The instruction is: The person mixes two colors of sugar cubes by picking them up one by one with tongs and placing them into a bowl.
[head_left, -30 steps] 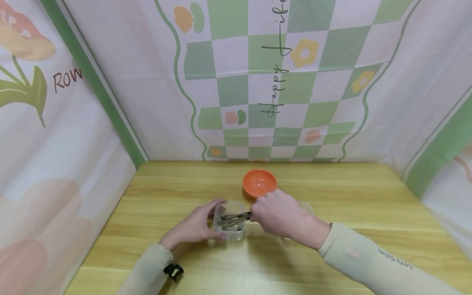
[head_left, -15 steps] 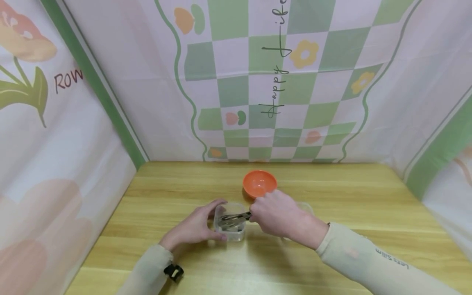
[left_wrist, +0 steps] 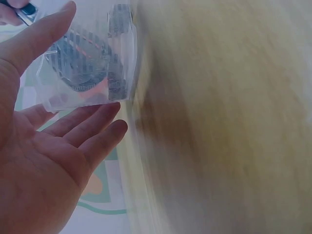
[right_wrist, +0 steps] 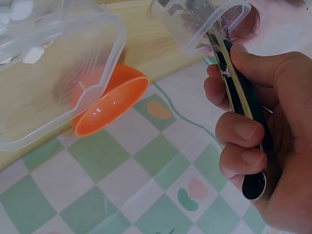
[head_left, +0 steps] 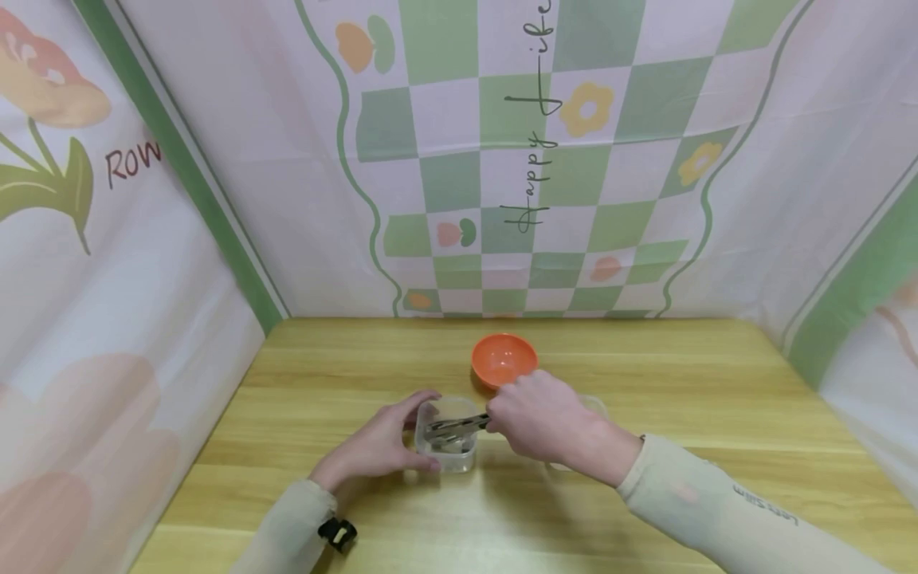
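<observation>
My left hand [head_left: 380, 442] holds a small clear plastic container [head_left: 459, 461] from its left side, thumb at the near wall and fingers at the far one. In the left wrist view, dark shapes show blurred through the wall of the container [left_wrist: 114, 29]. My right hand [head_left: 545, 418] grips a pair of metal tongs [head_left: 466, 424], whose tips reach down inside this container. The right wrist view has the fingers curled round the tongs [right_wrist: 239, 92] near their rounded end. What the tips touch is hidden.
An orange bowl [head_left: 504, 360] stands behind the hands on the wooden table [head_left: 645, 359]. A second clear container [head_left: 594, 405] lies partly hidden behind my right hand; white pieces [right_wrist: 33, 54] show in it. A patterned cloth [head_left: 516, 175] hangs at the table's back edge.
The head view has tilted slightly upward. Both hands, the tongs and the container keep almost the same position.
</observation>
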Demonstrator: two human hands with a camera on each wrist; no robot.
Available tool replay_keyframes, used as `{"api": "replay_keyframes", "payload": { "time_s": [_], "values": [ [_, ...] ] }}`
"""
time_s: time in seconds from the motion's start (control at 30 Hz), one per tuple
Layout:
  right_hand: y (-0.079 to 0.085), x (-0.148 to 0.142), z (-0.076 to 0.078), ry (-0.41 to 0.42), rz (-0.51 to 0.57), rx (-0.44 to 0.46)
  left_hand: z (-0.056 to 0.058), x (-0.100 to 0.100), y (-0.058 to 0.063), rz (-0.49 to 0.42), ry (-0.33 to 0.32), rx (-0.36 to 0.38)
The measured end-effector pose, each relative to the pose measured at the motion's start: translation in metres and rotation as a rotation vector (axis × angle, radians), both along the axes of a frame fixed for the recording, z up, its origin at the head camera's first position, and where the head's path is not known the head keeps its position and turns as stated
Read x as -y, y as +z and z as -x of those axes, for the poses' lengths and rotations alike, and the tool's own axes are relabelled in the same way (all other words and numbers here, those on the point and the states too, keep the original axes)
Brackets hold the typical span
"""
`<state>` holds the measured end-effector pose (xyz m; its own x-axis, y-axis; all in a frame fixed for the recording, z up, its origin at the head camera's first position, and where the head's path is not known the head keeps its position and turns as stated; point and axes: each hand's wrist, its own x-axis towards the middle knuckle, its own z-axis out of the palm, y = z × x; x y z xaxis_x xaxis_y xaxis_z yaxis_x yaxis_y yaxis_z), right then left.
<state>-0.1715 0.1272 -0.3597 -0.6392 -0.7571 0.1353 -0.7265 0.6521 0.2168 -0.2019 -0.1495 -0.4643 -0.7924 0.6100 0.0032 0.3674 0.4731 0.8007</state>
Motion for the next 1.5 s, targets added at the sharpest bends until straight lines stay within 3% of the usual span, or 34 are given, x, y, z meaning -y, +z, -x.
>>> {"api": "replay_keyframes", "payload": {
  "time_s": [0.7, 1.5],
  "values": [
    [0.011, -0.018, -0.011, -0.009, 0.061, 0.014, -0.001, 0.0, 0.0, 0.015, 0.012, 0.011],
    [0.017, -0.03, -0.013, -0.02, 0.103, -0.028, 0.0, 0.001, 0.0, -0.01, 0.002, 0.016]
  ]
}}
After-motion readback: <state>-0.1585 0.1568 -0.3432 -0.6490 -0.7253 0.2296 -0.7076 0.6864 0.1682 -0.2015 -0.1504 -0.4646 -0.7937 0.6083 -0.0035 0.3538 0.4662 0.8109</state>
